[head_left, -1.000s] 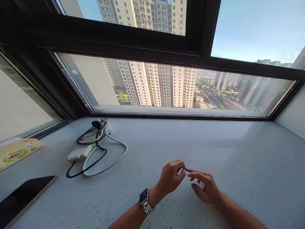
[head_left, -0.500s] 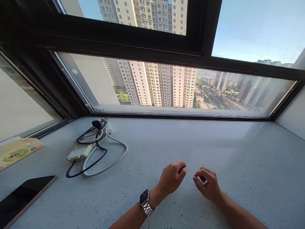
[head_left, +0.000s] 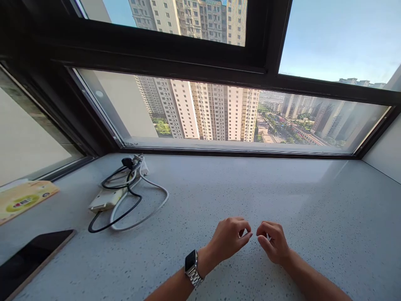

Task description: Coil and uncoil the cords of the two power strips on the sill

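Observation:
My left hand (head_left: 231, 236) hovers over or rests on the pale speckled countertop (head_left: 200, 196); I cannot tell which. Its fingers are curled, and a small gap shows between thumb and index finger with nothing visible in it. A watch with a metal band (head_left: 191, 266) is on that wrist. Facing it across a narrow space is my right hand (head_left: 275, 242), also loosely curled. Its thumb and index tips are close but slightly apart, and no object shows between them. The hands do not touch. The inner fingers of both are partly hidden.
To the left, a white power strip (head_left: 106, 200) lies with a black cable (head_left: 138, 202) and a white cable (head_left: 163, 200) looped around it. A dark-screened phone (head_left: 34, 259) and an orange tissue pack (head_left: 29, 200) are at the far left. A black-framed window (head_left: 175, 151) borders the back.
My left hand has shifted slightly right toward my right hand, and its thumb and index finger have parted. My right hand has turned slightly, its thumb a little lower.

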Demonstrator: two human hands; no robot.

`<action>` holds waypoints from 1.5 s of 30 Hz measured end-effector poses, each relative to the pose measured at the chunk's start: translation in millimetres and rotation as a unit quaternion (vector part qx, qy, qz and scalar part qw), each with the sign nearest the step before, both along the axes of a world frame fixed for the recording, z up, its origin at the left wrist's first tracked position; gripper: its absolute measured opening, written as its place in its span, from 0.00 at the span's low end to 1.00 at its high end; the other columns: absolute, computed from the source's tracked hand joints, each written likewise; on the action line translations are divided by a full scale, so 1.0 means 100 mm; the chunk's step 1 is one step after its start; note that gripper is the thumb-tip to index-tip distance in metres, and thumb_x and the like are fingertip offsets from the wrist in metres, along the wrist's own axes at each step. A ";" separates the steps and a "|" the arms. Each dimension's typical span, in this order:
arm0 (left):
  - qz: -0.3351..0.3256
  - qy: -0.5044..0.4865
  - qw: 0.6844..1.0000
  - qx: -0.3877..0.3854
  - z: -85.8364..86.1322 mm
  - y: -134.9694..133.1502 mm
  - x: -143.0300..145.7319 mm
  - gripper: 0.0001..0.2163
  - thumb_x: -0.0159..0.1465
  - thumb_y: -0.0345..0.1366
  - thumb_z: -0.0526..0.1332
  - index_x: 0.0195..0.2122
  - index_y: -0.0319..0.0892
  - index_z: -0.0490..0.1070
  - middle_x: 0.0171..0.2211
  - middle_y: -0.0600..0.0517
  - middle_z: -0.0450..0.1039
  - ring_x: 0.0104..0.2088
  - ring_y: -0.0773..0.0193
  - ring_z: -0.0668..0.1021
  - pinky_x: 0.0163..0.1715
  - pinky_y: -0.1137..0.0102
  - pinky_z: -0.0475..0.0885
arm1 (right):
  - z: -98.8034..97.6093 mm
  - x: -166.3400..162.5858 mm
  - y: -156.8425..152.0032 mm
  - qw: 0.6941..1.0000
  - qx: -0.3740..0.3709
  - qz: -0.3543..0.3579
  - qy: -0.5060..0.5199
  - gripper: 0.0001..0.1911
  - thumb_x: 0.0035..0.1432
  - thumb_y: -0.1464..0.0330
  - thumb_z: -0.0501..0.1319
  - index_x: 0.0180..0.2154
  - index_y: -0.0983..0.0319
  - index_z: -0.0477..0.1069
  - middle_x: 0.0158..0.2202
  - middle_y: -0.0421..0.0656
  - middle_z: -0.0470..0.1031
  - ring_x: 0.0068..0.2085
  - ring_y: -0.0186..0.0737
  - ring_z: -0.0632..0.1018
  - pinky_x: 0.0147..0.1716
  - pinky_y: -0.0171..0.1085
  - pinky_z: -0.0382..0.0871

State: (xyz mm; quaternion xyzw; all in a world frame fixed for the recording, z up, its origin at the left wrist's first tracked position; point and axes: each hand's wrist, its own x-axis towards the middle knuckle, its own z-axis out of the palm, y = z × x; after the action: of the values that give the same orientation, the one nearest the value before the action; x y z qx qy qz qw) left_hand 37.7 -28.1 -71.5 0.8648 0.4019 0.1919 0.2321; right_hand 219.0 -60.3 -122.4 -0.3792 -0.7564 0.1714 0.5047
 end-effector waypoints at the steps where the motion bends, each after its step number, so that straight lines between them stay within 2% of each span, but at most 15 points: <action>1: 0.003 0.005 1.000 0.007 0.00 0.00 0.00 0.10 0.62 0.39 0.60 0.27 0.42 0.76 0.25 0.54 0.74 0.24 0.69 0.71 0.24 0.74 0.57 | 0.02 0.00 0.00 1.000 0.004 0.006 0.003 0.24 0.65 0.52 0.48 0.27 0.61 0.67 0.21 0.41 0.68 0.21 0.32 0.66 0.20 0.32 0.60; 4: 0.019 0.022 0.999 0.032 -0.01 0.02 -0.01 0.12 0.64 0.41 0.59 0.28 0.42 0.76 0.26 0.53 0.74 0.24 0.69 0.71 0.23 0.74 0.57 | 0.05 0.00 -0.02 0.999 0.012 0.030 0.009 0.19 0.65 0.55 0.50 0.32 0.60 0.69 0.32 0.47 0.77 0.25 0.34 0.72 0.25 0.33 0.67; 7: 0.026 0.028 0.998 0.049 -0.01 0.03 -0.03 0.09 0.65 0.39 0.58 0.37 0.44 0.77 0.31 0.53 0.76 0.24 0.70 0.72 0.23 0.74 0.58 | 0.03 0.00 -0.03 0.999 0.002 0.041 -0.002 0.16 0.65 0.56 0.52 0.33 0.60 0.70 0.37 0.49 0.79 0.26 0.34 0.75 0.26 0.33 0.70; 9: 0.020 0.030 0.998 0.051 0.00 0.04 -0.04 0.09 0.65 0.36 0.56 0.40 0.44 0.77 0.32 0.52 0.76 0.24 0.70 0.72 0.22 0.74 0.59 | 0.01 0.00 -0.03 0.999 -0.009 0.039 -0.011 0.16 0.64 0.57 0.52 0.32 0.60 0.70 0.36 0.49 0.80 0.26 0.35 0.76 0.27 0.33 0.71; 13: 0.023 0.041 0.997 0.054 -0.01 0.03 -0.04 0.10 0.64 0.33 0.55 0.37 0.43 0.77 0.31 0.52 0.76 0.23 0.70 0.72 0.22 0.74 0.58 | 0.00 0.00 -0.02 0.999 -0.010 0.033 -0.023 0.16 0.64 0.57 0.53 0.31 0.60 0.70 0.30 0.47 0.79 0.27 0.37 0.78 0.28 0.33 0.72; 25: 0.047 0.088 0.991 0.090 -0.05 0.02 -0.01 0.10 0.62 0.29 0.55 0.33 0.42 0.77 0.28 0.53 0.74 0.22 0.70 0.70 0.21 0.73 0.53 | 0.07 -0.03 -0.04 0.998 0.012 0.037 -0.050 0.15 0.64 0.57 0.53 0.32 0.59 0.71 0.32 0.48 0.80 0.27 0.38 0.79 0.25 0.33 0.71; 32: 0.035 0.136 0.984 0.113 -0.06 0.02 0.00 0.10 0.64 0.29 0.54 0.31 0.40 0.74 0.28 0.52 0.73 0.22 0.69 0.70 0.20 0.73 0.51 | 0.07 -0.03 -0.04 0.998 0.017 0.035 -0.051 0.17 0.64 0.56 0.53 0.31 0.59 0.71 0.31 0.47 0.80 0.26 0.38 0.79 0.26 0.34 0.71; 39: 0.033 0.162 0.977 0.132 -0.06 0.00 0.01 0.09 0.64 0.28 0.53 0.28 0.39 0.69 0.26 0.53 0.71 0.21 0.69 0.68 0.19 0.73 0.48 | 0.07 -0.07 -0.04 0.993 0.081 0.007 -0.088 0.17 0.64 0.58 0.52 0.29 0.60 0.70 0.30 0.48 0.81 0.18 0.32 0.74 0.19 0.31 0.65; 45: 0.023 0.142 0.975 0.167 -0.09 0.01 -0.01 0.08 0.62 0.27 0.53 0.27 0.40 0.67 0.24 0.54 0.70 0.20 0.70 0.66 0.19 0.74 0.47 | 0.10 -0.08 -0.04 0.989 0.106 0.006 -0.101 0.16 0.65 0.60 0.51 0.30 0.61 0.70 0.31 0.48 0.81 0.18 0.32 0.74 0.19 0.31 0.64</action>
State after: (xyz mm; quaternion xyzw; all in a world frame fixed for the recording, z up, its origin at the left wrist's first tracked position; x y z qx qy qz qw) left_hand 36.9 -27.5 -80.1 0.9002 0.4129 0.1372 0.0206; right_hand 211.1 -64.0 -112.7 -0.3339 -0.8198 0.0539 0.4621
